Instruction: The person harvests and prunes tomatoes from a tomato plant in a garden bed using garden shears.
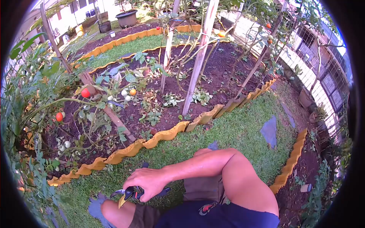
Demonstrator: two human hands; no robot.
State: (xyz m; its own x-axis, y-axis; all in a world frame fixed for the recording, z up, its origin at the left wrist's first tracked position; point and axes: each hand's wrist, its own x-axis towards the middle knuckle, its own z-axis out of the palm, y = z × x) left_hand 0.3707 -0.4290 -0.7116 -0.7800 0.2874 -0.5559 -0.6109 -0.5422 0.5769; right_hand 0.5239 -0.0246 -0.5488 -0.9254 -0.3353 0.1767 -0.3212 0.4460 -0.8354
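Observation:
Low in the view, my right hand (146, 182) is wrapped round a pair of pruning shears (129, 193) with black and red handles. The blades, one yellowish, are parted and point down to the left, over my bent knee (116, 212). My right arm reaches across my body from the right. My left hand does not show. Beyond the yellow edging (167, 136), tomato plants carry red tomatoes (85, 92), an orange one (132, 92) and several pale green ones (67, 144).
Wooden stakes (199, 64) stand in the dark soil bed, one leaning low at the left (114, 117). Grey stepping stones (269, 131) lie in the grass. More yellow edging (292, 163) and a wire fence (315, 72) are at the right. Potted plants (126, 19) stand behind.

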